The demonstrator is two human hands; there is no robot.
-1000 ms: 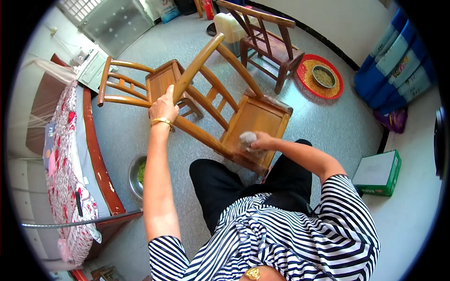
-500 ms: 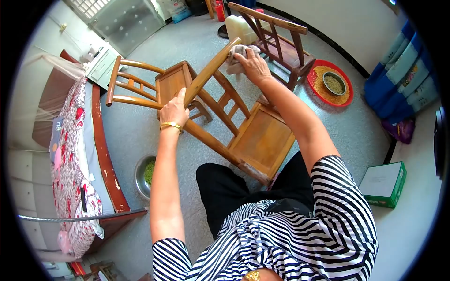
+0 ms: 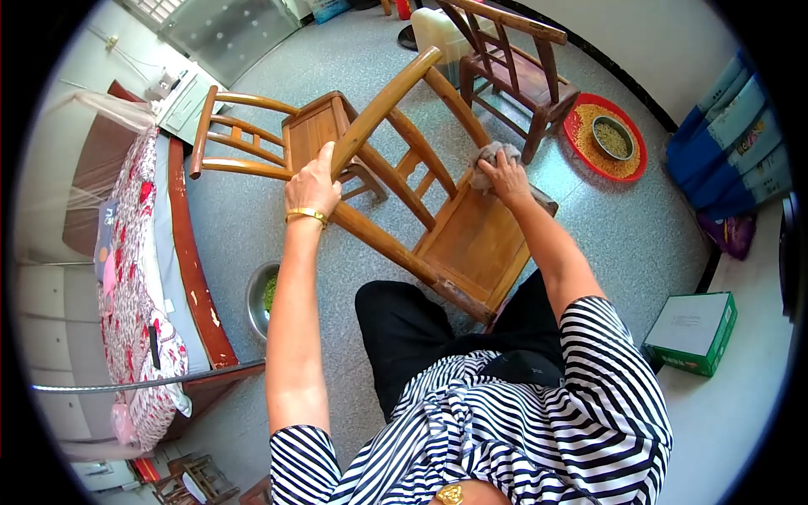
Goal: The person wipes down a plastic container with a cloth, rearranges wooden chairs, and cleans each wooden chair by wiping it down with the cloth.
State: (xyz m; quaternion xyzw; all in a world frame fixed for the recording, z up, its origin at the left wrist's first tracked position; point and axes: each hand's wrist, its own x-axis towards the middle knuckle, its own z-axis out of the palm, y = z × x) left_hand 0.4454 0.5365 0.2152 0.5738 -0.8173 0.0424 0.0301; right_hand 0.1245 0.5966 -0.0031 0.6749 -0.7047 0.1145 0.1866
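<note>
A wooden chair stands in front of my legs, its backrest slanting toward the upper left. My left hand is closed around the near end of the chair's top rail. A crumpled grey-beige cloth lies under my right hand, which presses it against the lower part of the far back post, close to the seat. The fingers of that hand bend over the cloth and cover part of it.
Another wooden chair stands beyond my left hand, and a darker one at the upper right. Nearby are a red tray of grain with a metal bowl, a plastic jug, a metal bowl of greens, a green box and a bed.
My right hand has slid with the cloth from the top rail's far end down the far back post toward the seat. My left hand keeps its hold on the rail.
</note>
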